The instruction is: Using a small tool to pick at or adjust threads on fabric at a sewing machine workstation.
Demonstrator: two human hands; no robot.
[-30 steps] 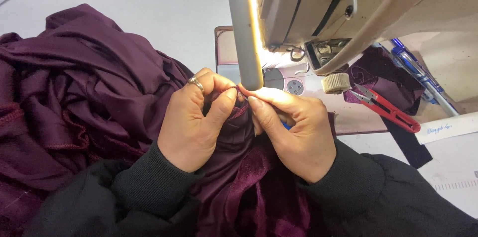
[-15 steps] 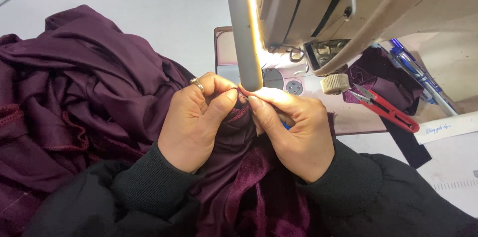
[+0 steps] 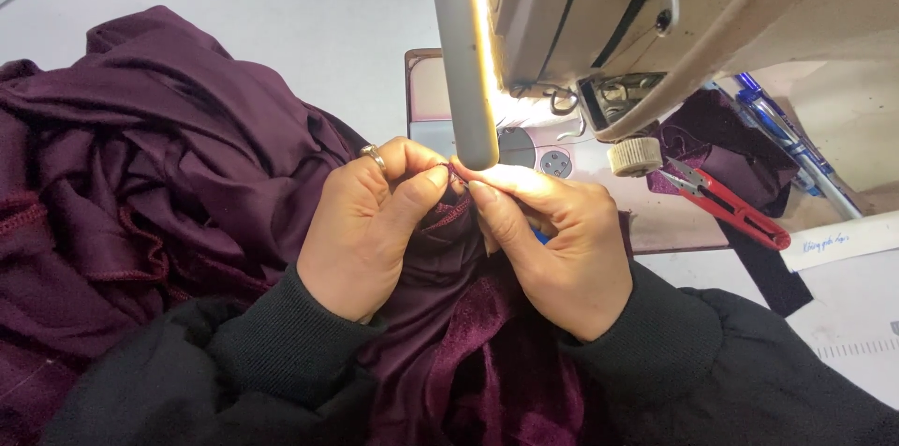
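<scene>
Below the sewing machine – maroon fabric, stitched edge running toward the needle, pinched tight between left hand (ringed) and right hand – fingertips meeting, knuckles up.

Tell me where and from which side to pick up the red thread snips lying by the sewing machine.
Grip the red thread snips by the red handle half, probably coming from above and the right. They lie flat on the table, their metal blades pointing up-left toward the sewing machine, so the handle end is the blunt, open side. Both hands, left and right, are pinching the purple fabric.
</scene>
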